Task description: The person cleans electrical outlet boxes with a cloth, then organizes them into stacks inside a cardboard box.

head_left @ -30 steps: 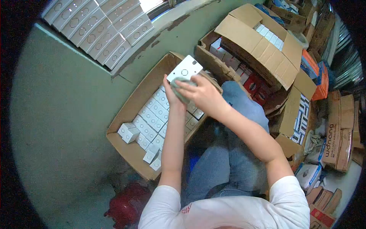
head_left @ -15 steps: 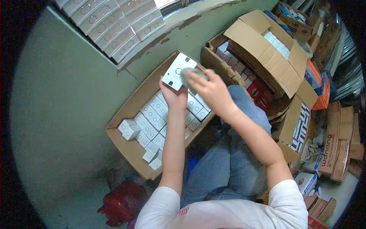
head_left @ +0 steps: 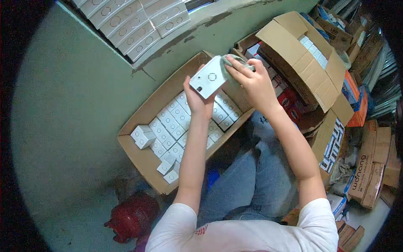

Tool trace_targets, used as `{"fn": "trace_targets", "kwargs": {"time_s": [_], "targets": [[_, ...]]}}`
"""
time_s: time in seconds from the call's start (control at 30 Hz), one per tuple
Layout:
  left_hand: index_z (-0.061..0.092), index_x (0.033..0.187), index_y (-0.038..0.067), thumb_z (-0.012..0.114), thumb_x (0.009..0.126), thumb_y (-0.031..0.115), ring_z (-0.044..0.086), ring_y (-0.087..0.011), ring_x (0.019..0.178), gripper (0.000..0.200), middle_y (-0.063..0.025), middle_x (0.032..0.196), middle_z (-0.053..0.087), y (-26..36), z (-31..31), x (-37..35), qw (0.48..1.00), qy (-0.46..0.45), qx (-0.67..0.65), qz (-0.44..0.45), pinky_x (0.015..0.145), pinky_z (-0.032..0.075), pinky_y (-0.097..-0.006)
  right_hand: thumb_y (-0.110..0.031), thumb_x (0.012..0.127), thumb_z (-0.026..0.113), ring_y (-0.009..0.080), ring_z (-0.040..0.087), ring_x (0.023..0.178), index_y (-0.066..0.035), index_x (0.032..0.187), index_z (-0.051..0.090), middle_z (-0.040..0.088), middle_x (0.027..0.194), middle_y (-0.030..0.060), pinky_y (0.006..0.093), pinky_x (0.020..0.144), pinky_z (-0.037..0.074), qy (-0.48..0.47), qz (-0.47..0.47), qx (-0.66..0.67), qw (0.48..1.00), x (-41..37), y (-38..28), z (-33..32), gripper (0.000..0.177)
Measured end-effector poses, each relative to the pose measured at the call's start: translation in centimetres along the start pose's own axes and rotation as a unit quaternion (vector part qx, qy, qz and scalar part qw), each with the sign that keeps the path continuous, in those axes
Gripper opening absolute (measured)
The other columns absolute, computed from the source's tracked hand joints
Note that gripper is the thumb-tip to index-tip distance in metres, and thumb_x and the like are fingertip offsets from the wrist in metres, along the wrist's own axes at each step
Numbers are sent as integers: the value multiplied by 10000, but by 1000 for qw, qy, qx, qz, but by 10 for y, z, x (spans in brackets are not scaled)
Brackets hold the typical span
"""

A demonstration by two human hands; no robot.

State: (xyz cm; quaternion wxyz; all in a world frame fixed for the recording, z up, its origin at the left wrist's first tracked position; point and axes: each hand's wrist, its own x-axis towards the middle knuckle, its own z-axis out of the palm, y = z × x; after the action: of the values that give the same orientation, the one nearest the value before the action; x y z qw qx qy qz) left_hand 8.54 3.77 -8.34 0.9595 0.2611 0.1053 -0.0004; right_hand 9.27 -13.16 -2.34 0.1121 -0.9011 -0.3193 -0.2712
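Left hand (head_left: 199,101) clasps the edges of a white box (head_left: 209,80), held tilted above a cardboard carton (head_left: 133,157). Right hand (head_left: 257,84) — curled over a greyish-green cloth (head_left: 227,66) — rests against the box's upper end. White units (head_left: 170,122) with printed circles fill the carton in rows.

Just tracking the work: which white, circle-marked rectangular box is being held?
The white rectangular box in the left hand, held above the brown cardboard carton; the other white boxes lie in the carton or stacked upper left.
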Motion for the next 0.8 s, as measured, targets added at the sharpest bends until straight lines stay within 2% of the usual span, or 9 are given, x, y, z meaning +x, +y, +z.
{"fn": "trace_targets", "kwargs": {"time_s": [0.13, 0.23, 0.3, 0.37, 0.43, 0.5, 0.57, 0.63, 0.8], "targets": [[517, 1342, 85, 229, 988, 474, 566, -237, 1167, 600, -89, 1277, 598, -8, -3, 0, 999, 4, 21, -35, 956, 478, -469, -86, 768, 607, 275, 534, 1032, -172, 1144, 688, 574, 1350, -86, 355, 910, 485, -3, -38, 13, 999, -10, -12, 12, 394], [527, 1333, 77, 232, 985, 456, 558, -239, 1178, 593, -90, 1270, 600, -7, -4, 2, 999, -1, 47, -6, 964, 471, -473, -69, 764, 595, 270, 561, 986, -171, 1098, 702, 599, 1311, -89, 353, 892, 503, -33, -98, 58, 993, -10, -26, 16, 365], [532, 1322, 59, 232, 968, 460, 567, -255, 1168, 614, -114, 1275, 594, -5, -3, 4, 999, 28, 18, -9, 967, 470, -452, -78, 767, 597, 264, 558, 977, -168, 1116, 701, 609, 1298, -89, 341, 877, 504, -29, -62, 35, 997, -2, -14, 10, 375], [531, 1325, 61, 230, 963, 464, 582, -253, 1141, 620, -105, 1268, 600, -5, -6, 4, 1000, -10, 23, -11, 959, 473, -439, -86, 763, 603, 263, 552, 951, -140, 1115, 696, 605, 1314, -59, 344, 857, 504, 11, 2, 5, 1000, 4, -9, -2, 368], [531, 1324, 61, 236, 963, 462, 586, -252, 1131, 614, -106, 1260, 605, -9, -5, 3, 999, 4, 27, -22, 955, 475, -425, -88, 762, 607, 263, 549, 929, -129, 1133, 683, 601, 1322, -49, 352, 866, 502, 28, 5, -2, 1000, 0, -9, 5, 381], [532, 1320, 59, 246, 963, 459, 589, -250, 1124, 608, -110, 1251, 610, -12, -2, 3, 998, 11, 50, -26, 951, 477, -408, -73, 753, 611, 262, 546, 911, -125, 1163, 668, 594, 1333, -50, 350, 856, 509, 11, -40, 20, 999, -7, -14, 14, 418], [533, 1316, 55, 257, 962, 456, 592, -248, 1119, 602, -115, 1240, 616, -13, -1, 1, 995, 17, 92, -20, 948, 478, -389, -35, 731, 603, 261, 565, 900, -163, 1102, 688, 595, 1327, -84, 332, 821, 524, -18, -40, 87, 995, -13, -33, 16, 401], [547, 1301, 51, 266, 958, 459, 604, -244, 1096, 603, -112, 1221, 626, -12, -5, 3, 996, 11, 90, -15, 935, 484, -371, -41, 725, 610, 263, 565, 888, -186, 1093, 698, 595, 1322, -104, 338, 815, 525, -48, -90, 83, 991, -14, -27, 15, 405], [562, 1304, 62, 261, 941, 475, 612, -241, 1088, 627, -90, 1221, 634, -12, -13, 8, 993, 18, 119, -1, 891, 508, -378, -78, 726, 621, 251, 549, 936, -135, 1151, 674, 569, 1363, -67, 337, 822, 511, -35, -1, 25, 999, -7, -12, 5, 432]]}}
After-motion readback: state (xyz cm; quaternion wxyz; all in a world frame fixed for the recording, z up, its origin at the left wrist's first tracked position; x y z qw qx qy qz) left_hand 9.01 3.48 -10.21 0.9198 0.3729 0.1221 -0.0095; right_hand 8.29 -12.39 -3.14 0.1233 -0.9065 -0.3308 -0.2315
